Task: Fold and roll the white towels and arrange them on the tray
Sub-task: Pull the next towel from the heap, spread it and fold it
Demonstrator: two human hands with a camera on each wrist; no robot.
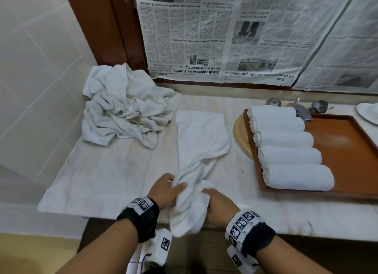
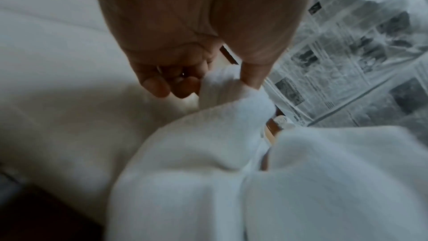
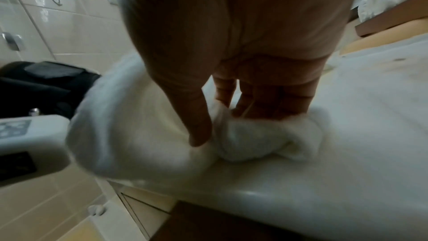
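At lower centre of the head view, a white towel (image 1: pixel 199 150) stretched over the marble counter (image 1: pixel 102 171), far part flat, near part bunched and hanging over the counter edge. Left hand (image 1: pixel 163 188) on the left of the bunched part, thumb and fingers (image 2: pixel 159 85) pinching a fold of cloth, other fingers curled. Right hand (image 1: pixel 219 207) on the right of it, thumb and fingers (image 3: pixel 234 96) closed around a gathered lump of the same towel. In right half of the frame, a brown wooden tray (image 1: pixel 347 150) with five rolled towels (image 1: pixel 286 139) in a row along its left side, touching each other. At upper left, a crumpled pile of towels (image 1: pixel 124 105) against the tiled wall (image 1: pixel 30 69). Behind, newspaper sheets (image 1: pixel 204 38) covering the wall above the counter. Near the tray's far edge, a metal tap (image 1: pixel 296 107).
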